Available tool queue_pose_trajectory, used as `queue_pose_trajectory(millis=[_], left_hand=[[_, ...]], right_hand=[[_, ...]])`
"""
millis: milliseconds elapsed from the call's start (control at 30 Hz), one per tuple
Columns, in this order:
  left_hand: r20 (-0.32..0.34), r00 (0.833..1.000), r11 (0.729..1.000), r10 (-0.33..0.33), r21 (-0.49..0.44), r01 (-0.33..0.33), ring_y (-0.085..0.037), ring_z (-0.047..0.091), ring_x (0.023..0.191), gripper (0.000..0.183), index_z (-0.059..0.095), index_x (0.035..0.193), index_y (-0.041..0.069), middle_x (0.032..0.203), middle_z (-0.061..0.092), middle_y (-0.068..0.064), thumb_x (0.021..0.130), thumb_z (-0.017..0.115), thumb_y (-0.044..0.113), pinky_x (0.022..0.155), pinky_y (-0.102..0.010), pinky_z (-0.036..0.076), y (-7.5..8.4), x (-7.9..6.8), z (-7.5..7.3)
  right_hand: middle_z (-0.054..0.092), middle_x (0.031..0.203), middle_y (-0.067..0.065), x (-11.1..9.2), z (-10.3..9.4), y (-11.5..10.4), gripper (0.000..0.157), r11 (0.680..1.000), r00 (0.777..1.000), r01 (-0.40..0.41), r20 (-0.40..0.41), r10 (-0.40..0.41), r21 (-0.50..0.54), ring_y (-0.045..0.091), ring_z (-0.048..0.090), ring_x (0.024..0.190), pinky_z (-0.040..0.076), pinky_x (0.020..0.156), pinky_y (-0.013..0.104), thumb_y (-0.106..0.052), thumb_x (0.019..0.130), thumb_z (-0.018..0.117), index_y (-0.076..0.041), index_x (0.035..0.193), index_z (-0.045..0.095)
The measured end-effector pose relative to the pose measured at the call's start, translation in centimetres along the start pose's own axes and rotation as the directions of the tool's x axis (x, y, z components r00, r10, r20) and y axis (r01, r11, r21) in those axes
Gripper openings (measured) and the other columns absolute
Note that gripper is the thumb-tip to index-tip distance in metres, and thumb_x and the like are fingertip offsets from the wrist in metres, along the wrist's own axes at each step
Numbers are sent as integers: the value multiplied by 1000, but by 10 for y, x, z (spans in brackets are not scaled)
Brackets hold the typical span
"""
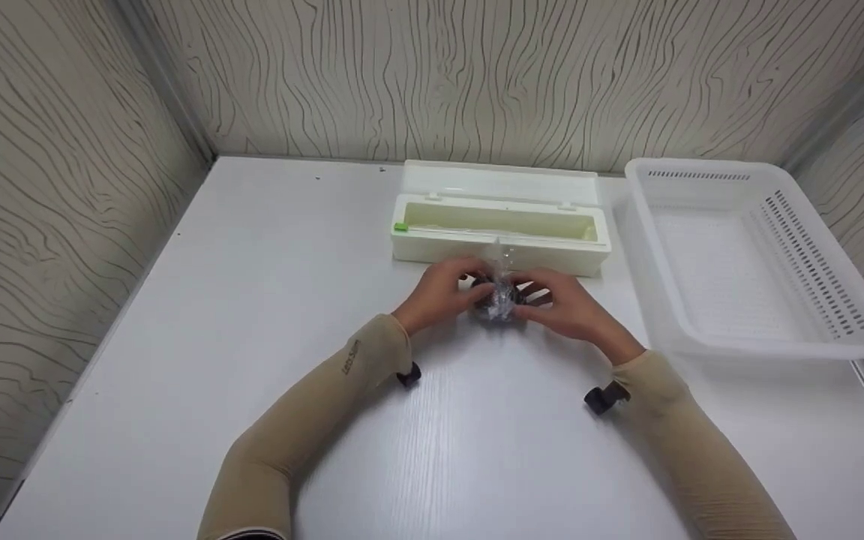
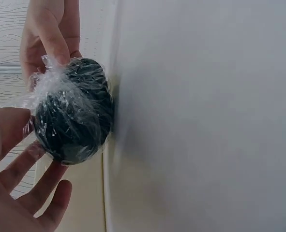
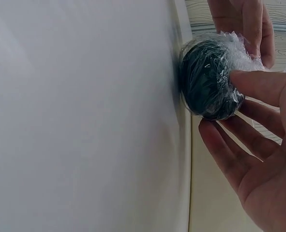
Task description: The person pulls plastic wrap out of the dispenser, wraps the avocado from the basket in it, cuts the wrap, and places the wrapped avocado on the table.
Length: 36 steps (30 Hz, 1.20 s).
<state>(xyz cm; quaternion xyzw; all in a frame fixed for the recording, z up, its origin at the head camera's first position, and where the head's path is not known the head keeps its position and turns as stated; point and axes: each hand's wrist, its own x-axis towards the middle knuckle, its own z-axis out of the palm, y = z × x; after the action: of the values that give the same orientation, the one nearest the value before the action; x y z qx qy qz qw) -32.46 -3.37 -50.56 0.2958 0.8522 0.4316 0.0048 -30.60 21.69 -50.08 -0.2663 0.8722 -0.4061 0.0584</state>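
A dark, round object (image 1: 486, 306) wrapped in clear cling film sits on the table in front of the white box. My left hand (image 1: 441, 294) holds its left side, thumb on the near face and fingers round the edge. On the other side, my right hand (image 1: 568, 306) grips it between thumb and fingers. Crinkled cling film (image 2: 55, 84) bunches over the top in the left wrist view, and a loose tuft stands up between the hands. The dark surface (image 3: 201, 79) shows through the film in the right wrist view; its exact kind is not clear.
Just behind the hands stands a long white cling film dispenser box (image 1: 432, 249), lid (image 1: 499, 180) raised, with a green slider (image 1: 400, 226) at its left end. A white plastic basket (image 1: 777, 346) with slotted sides stands to the right. Patterned wall panels (image 1: 417, 82) enclose the white table (image 1: 267, 300).
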Motion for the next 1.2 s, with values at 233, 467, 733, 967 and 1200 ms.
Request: queue_pose_trajectory(millis=[233, 467, 733, 967, 1200], left_hand=[[-34, 999, 997, -5, -81, 2, -20, 65, 118, 34, 69, 126, 14, 123, 72, -2, 96, 76, 28, 107, -39, 51, 7, 5, -2], [-142, 977, 987, 161, 26, -159, -16, 67, 98, 9, 70, 94, 9, 99, 72, -3, 91, 77, 5, 92, -30, 56, 2, 3, 0], [-87, 994, 993, 64, -89, -72, -17, 69, 107, 9, 72, 106, 6, 109, 73, -6, 101, 67, 13, 95, -25, 57, -1, 2, -2], [-108, 994, 991, -26, -136, 11, -16, 67, 97, 12, 62, 99, 7, 101, 67, -6, 102, 67, 18, 88, -25, 58, -3, 8, 0], [-156, 986, 976, -53, -217, 19, -15, 69, 96, 21, 48, 108, 8, 100, 70, -7, 100, 68, 9, 87, -26, 59, -4, 10, 2]], right_hand=[[65, 133, 19, 0, 0, 1, 48, 1000, 1000, -5, 5, 5, -1, 38, 69, 113, 60, 95, 48, -12, 94, 77, -3, 138, 62], [66, 131, 22, 1, 1, 1, 48, 1000, 1000, 0, 0, 0, 21, 40, 69, 113, 60, 96, 49, -9, 93, 76, 0, 139, 62], [64, 133, 23, 1, 1, 1, 50, 1000, 1000, 9, 11, -10, 27, 41, 69, 114, 58, 100, 51, -7, 93, 76, 0, 140, 60], [64, 136, 20, 0, 1, -1, 52, 999, 999, 41, 13, -41, -18, 39, 69, 113, 57, 101, 52, -7, 93, 76, -3, 142, 60], [64, 136, 14, -1, 2, -9, 70, 975, 991, 128, -6, -131, -181, 30, 72, 103, 61, 89, 48, -5, 91, 77, -15, 154, 48]])
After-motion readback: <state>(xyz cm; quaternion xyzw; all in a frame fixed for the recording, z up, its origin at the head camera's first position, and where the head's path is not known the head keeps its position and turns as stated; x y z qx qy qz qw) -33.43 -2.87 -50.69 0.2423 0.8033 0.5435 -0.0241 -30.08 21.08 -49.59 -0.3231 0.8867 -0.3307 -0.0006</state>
